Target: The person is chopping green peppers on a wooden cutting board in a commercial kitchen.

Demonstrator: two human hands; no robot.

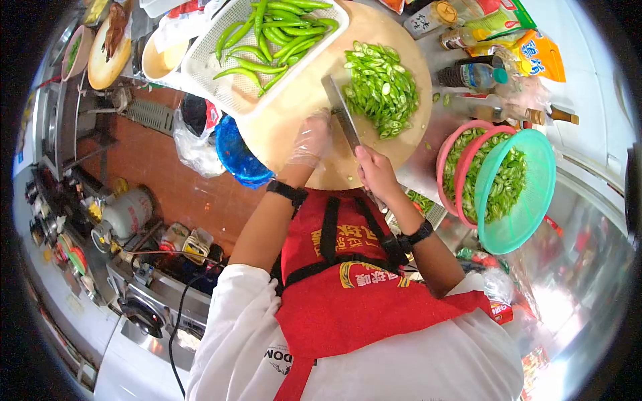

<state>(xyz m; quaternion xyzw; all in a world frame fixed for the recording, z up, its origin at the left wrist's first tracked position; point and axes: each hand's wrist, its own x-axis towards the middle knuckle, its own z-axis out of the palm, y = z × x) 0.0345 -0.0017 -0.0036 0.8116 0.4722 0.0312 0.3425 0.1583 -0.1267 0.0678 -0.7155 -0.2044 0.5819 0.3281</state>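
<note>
My right hand (378, 175) is closed round the handle of a knife (343, 115), whose broad blade points up and left over a round cutting board (281, 123). Close to the left of the blade, my left hand (313, 137) wears a clear plastic glove. Its fingers look curled and pressed together on the board, and anything under them is hidden. Right of the blade lies a heap of sliced green peppers (381, 87). Whole green peppers (284, 30) lie in a white basket (231, 97) overlapping the board's upper left.
Right of the board, pink and red baskets (447, 160) and a tilted turquoise basket (535, 220) hold sliced peppers. Bottles (471, 77) and food packets (538, 57) stand at the upper right. Left of the board are a blue bin (241, 157) and a gas cylinder (130, 210).
</note>
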